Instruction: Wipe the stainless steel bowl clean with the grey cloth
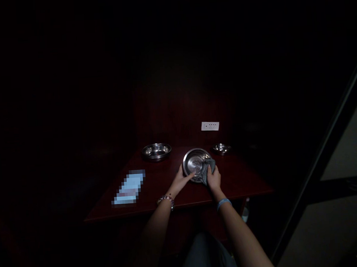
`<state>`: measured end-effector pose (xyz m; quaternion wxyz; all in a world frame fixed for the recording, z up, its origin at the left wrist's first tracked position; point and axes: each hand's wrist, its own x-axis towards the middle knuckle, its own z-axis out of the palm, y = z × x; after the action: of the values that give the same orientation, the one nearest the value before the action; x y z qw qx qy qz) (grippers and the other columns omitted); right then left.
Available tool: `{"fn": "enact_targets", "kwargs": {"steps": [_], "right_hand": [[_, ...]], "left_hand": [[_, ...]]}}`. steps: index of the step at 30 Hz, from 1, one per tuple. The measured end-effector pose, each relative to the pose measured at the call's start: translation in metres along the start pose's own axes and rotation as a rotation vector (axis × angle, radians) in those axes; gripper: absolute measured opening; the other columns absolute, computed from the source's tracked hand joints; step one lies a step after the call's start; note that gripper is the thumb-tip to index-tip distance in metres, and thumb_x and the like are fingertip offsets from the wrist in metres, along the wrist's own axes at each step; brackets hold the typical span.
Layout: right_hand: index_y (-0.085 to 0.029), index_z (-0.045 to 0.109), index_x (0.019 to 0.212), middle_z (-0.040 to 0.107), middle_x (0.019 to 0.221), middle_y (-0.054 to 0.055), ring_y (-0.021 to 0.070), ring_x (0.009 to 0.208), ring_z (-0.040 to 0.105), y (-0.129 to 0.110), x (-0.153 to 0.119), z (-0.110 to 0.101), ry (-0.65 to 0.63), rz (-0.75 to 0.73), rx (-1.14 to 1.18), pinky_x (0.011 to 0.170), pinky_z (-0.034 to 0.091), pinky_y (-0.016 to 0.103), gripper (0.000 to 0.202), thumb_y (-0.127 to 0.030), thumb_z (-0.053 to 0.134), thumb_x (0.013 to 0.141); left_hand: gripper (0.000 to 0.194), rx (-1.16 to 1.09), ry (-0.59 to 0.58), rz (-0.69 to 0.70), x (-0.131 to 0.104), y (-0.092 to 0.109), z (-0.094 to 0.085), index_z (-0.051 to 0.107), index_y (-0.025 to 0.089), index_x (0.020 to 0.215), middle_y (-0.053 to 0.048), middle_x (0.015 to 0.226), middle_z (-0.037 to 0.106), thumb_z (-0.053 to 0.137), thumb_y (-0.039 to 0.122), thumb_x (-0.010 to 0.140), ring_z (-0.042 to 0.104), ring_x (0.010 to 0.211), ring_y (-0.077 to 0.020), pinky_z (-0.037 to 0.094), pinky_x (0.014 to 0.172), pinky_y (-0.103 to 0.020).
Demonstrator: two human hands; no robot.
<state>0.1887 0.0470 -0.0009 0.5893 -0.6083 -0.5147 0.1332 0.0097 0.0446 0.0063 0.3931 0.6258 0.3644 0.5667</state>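
A shiny round metal bowl (pixel 194 161) is tilted toward me above the dark red table (pixel 166 186). My left hand (pixel 180 180) grips its lower left rim, the thumb lying over the inside edge. In my right hand (pixel 214 179) a grey cloth (pixel 209 166) is bunched against the bowl's right rim, partly over the inside. The fingers behind the bowl are hidden. Farther back on the left of the table sits a wider metal dish (pixel 156 151), and at the back right lies a smaller metal dish (pixel 222 148).
A blurred pale blue rectangle (pixel 130 188) lies on the table's left side. A white socket panel (pixel 210 126) is on the back wall. Below the table's right front edge stands a bottle (pixel 246 212). A framed pale panel (pixel 345 139) is at the right; surroundings are very dark.
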Motion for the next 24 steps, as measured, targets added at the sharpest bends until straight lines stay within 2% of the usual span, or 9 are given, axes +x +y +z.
{"fn": "enact_targets", "kwargs": {"steps": [3, 8, 11, 15, 21, 24], "right_hand": [[-0.016, 0.067, 0.112, 0.077, 0.109, 0.018, 0.0301, 0.102, 0.074, -0.001, 0.0, -0.001, 0.004, 0.05, -0.016, 0.085, 0.054, 0.034, 0.037, -0.043, 0.045, 0.097], [-0.017, 0.066, 0.113, 0.076, 0.111, 0.018, 0.0302, 0.104, 0.073, 0.0, -0.001, -0.001, -0.021, 0.035, -0.013, 0.086, 0.054, 0.034, 0.037, -0.043, 0.045, 0.097], [-0.017, 0.066, 0.113, 0.076, 0.109, 0.017, 0.03, 0.103, 0.073, 0.0, -0.001, -0.001, -0.035, 0.036, -0.028, 0.086, 0.054, 0.034, 0.037, -0.043, 0.046, 0.097], [-0.017, 0.065, 0.116, 0.076, 0.112, 0.018, 0.0298, 0.106, 0.072, -0.001, -0.002, -0.002, -0.057, 0.025, -0.033, 0.088, 0.053, 0.034, 0.037, -0.043, 0.046, 0.098], [-0.016, 0.066, 0.115, 0.075, 0.113, 0.018, 0.0293, 0.109, 0.072, -0.003, -0.002, -0.003, -0.072, 0.02, -0.01, 0.089, 0.053, 0.033, 0.037, -0.043, 0.046, 0.098], [-0.017, 0.067, 0.114, 0.076, 0.11, 0.017, 0.0287, 0.107, 0.072, -0.004, -0.002, -0.003, -0.076, 0.016, 0.008, 0.088, 0.053, 0.033, 0.036, -0.042, 0.047, 0.097]], "left_hand": [[0.081, 0.046, -0.005, 0.021, -0.002, 0.004, 0.002, 0.045, 0.016, 0.139, -0.017, 0.142, 0.058, 0.082, 0.042, 0.071, 0.055, 0.134, -0.0313, 0.035, 0.121, -0.047], [0.078, 0.105, -0.011, 0.0, -0.002, 0.003, -0.002, 0.038, 0.016, 0.141, -0.016, 0.136, 0.061, 0.075, 0.037, 0.076, 0.058, 0.131, -0.0288, 0.037, 0.119, -0.046], [0.076, 0.072, -0.002, 0.016, 0.001, 0.001, -0.003, 0.036, 0.016, 0.145, -0.015, 0.141, 0.059, 0.071, 0.031, 0.079, 0.054, 0.135, -0.0273, 0.033, 0.122, -0.044], [0.079, 0.006, 0.062, -0.046, 0.005, -0.004, -0.003, 0.036, 0.015, 0.15, -0.017, 0.148, 0.054, 0.068, 0.028, 0.08, 0.049, 0.142, -0.0287, 0.029, 0.124, -0.044], [0.072, -0.031, 0.11, -0.029, 0.006, -0.005, -0.002, 0.043, 0.018, 0.151, -0.013, 0.157, 0.05, 0.066, 0.028, 0.083, 0.041, 0.149, -0.028, 0.024, 0.127, -0.042], [0.067, -0.038, 0.116, -0.014, 0.004, 0.0, 0.0, 0.046, 0.018, 0.15, -0.012, 0.155, 0.052, 0.062, 0.027, 0.086, 0.043, 0.148, -0.0273, 0.025, 0.127, -0.041]]}}
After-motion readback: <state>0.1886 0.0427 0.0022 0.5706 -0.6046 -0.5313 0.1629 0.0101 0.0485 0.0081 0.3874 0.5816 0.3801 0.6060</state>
